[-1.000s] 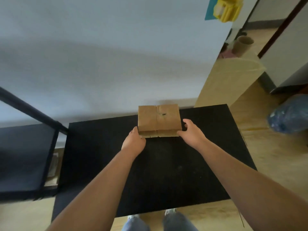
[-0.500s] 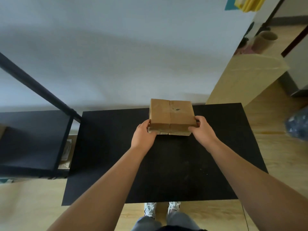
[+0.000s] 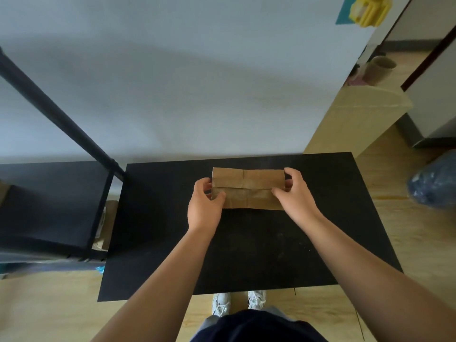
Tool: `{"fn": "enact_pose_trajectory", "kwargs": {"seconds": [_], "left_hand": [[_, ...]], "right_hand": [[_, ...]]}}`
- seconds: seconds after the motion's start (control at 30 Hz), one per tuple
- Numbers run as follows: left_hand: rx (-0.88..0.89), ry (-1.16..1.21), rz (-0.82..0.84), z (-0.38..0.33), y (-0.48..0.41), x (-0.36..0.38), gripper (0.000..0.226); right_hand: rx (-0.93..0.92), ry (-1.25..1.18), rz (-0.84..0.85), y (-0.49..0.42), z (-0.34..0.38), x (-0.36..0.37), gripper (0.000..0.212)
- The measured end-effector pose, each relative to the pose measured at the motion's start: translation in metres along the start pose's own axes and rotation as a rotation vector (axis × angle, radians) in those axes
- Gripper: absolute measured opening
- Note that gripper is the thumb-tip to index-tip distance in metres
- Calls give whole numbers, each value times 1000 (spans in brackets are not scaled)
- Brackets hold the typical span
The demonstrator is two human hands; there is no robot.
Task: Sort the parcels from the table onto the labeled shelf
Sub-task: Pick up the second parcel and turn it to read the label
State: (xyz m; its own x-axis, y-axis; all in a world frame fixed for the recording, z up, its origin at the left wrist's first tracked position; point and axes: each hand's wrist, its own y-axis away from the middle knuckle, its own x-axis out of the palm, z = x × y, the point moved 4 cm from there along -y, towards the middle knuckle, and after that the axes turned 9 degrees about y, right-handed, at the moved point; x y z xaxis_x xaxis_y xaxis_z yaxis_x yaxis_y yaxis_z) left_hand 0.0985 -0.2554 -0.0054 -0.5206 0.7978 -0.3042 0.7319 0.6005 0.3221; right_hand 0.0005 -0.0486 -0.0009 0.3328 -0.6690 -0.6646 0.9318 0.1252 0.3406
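Note:
A brown cardboard parcel [image 3: 248, 187] is held just above the far half of the black table [image 3: 246, 248], tilted so that its front side faces me. My left hand [image 3: 203, 206] grips its left end and my right hand [image 3: 294, 196] grips its right end, fingers wrapped around the edges. The black metal shelf [image 3: 49, 208] stands to the left of the table, with a dark bare board and a slanting black post [image 3: 56, 114].
A white wall runs behind the table. A tall tan cardboard box [image 3: 357, 119] stands at the right, with a blue plastic bag [image 3: 434, 183] on the wooden floor beyond it. Brown packages [image 3: 104, 225] show through the shelf frame. My shoes [image 3: 239, 302] are at the table's near edge.
Both hands closed on the parcel's ends, lifted it off the table and tipped its front side toward me. The view has shifted, showing more of the shelf.

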Motion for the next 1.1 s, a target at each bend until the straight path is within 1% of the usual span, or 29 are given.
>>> {"fn": "enact_pose_trajectory", "kwargs": {"seconds": [0.13, 0.27, 0.4, 0.53, 0.6, 0.67, 0.73, 0.8, 0.87, 0.97, 1.1], "left_hand": [[-62, -43, -2, 16, -3, -6, 43], [-40, -135, 36, 19, -11, -11, 45], [-44, -230, 38, 18, -18, -8, 50], [-168, -178, -58, 19, -17, -4, 58], [-214, -126, -86, 20, -16, -2, 58], [-213, -89, -85, 22, -16, -1, 55], [-200, -71, -84, 23, -16, -1, 52], [-172, -63, -72, 21, -16, -2, 52], [-130, -65, -42, 19, -17, -1, 52], [-100, -58, -17, 19, -15, 1, 57], [-156, -61, -4, 25, -5, 3, 63]], "right_hand": [[-14, 82, 58, 8, -1, 18, 68], [10, 126, 115, 13, -6, 30, 76], [21, 111, 123, 12, -6, 30, 69], [11, 106, 152, 8, -6, 30, 71], [-3, 138, 172, 9, -5, 29, 74], [-58, 232, 157, 11, -3, 29, 73], [-178, 390, 99, 15, 4, 29, 75], [-310, 529, 84, 21, 12, 32, 82], [-367, 638, 119, 27, 16, 40, 91], [-340, 714, 114, 33, 15, 48, 98], [-249, 702, 63, 32, 17, 44, 96]]}}
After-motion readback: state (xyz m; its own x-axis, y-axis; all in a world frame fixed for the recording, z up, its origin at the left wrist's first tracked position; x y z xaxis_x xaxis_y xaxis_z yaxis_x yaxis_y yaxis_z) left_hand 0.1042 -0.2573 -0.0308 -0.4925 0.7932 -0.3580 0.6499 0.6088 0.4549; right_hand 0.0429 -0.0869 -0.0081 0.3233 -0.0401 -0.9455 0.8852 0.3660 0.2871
